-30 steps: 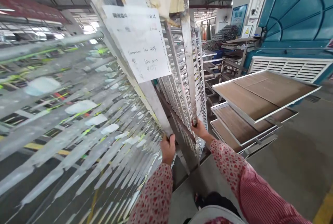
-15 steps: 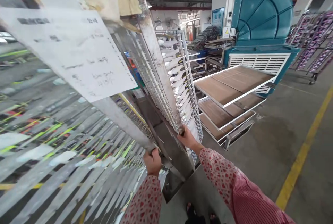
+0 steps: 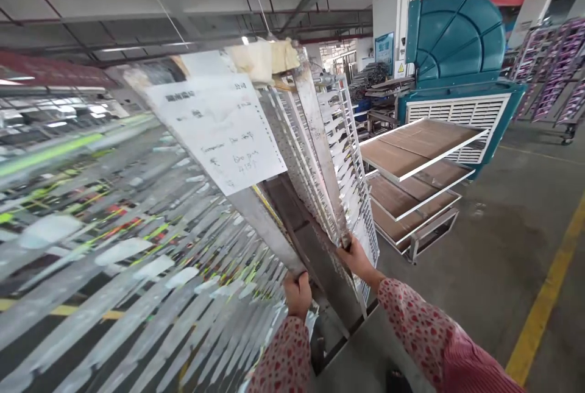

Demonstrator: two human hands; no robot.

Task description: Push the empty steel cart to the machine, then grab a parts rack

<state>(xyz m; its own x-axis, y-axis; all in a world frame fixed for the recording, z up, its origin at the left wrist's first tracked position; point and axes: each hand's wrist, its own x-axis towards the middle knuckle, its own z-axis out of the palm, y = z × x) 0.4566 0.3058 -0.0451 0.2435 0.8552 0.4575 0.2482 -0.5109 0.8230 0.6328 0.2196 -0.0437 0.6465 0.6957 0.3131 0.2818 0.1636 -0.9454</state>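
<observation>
A tall metal rack cart (image 3: 256, 222) with many thin shelf rails fills the left and middle of the view. My left hand (image 3: 297, 294) grips its near left upright post. My right hand (image 3: 359, 259) grips the right upright post (image 3: 320, 137). A white sheet of paper with handwriting (image 3: 223, 128) is taped to the rack's end, with crumpled tape or cloth (image 3: 265, 58) above it. Both arms wear red patterned sleeves.
To the right stand stacked brown boards in white frames (image 3: 415, 149) on a low stand. Behind them is a large teal machine (image 3: 457, 39) with a white grille. More racks (image 3: 557, 70) stand far right. A yellow floor line (image 3: 543, 308) runs along the concrete floor.
The view has swung and the rack has shifted: the paper sign now sits smaller and more central, and the brown boards lie slightly further right. Both hands keep their grip on the posts.
</observation>
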